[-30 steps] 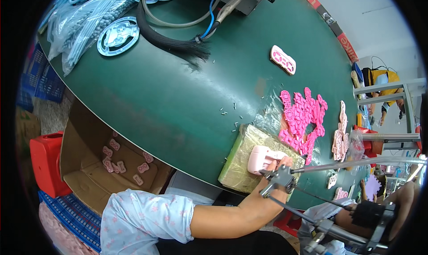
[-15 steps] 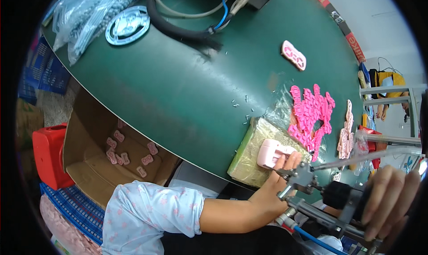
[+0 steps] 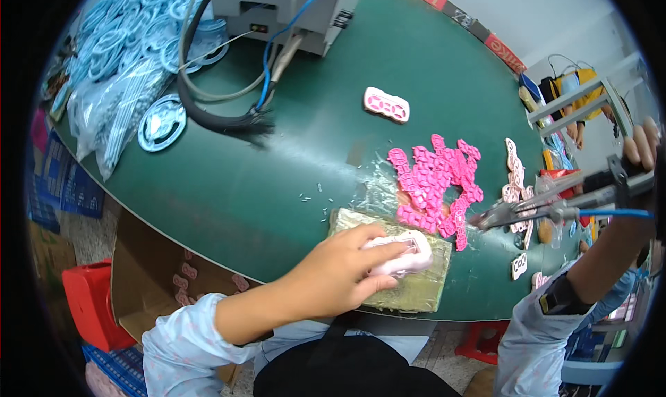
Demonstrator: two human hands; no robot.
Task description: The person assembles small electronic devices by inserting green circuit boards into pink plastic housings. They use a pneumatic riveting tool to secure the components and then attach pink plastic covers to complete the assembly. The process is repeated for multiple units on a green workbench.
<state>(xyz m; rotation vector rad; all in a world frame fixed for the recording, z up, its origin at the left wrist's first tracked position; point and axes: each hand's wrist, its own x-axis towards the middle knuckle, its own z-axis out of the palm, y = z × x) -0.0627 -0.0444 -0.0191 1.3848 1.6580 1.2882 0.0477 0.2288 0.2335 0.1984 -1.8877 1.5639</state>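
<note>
My left hand (image 3: 347, 262) is closed round a pale pink plastic casing (image 3: 414, 257), fingers over its top and thumb along its near side. The casing rests on a block wrapped in clear film (image 3: 395, 298) at the table's near edge. Raised at the far right, my right hand (image 3: 643, 146) grips a powered screwdriver (image 3: 531, 208) with a metal body, black parts and a blue hose. Its tip points left, to the right of the block and apart from the casing. Behind the block lies a pile of bright pink plastic pieces (image 3: 433, 182).
A pink-and-white casing (image 3: 386, 105) lies farther back on the green table (image 3: 277, 168). Tiny metal screws (image 3: 305, 198) are scattered left of the block. A grey machine (image 3: 277, 15) with cables and bagged blue parts (image 3: 125, 112) stand at the back left. A cardboard box (image 3: 139, 258) sits below.
My right hand has lifted the screwdriver up and right, away from the casing. My left hand now wraps over the casing, which is turned and tilted on the block. The view has shifted.
</note>
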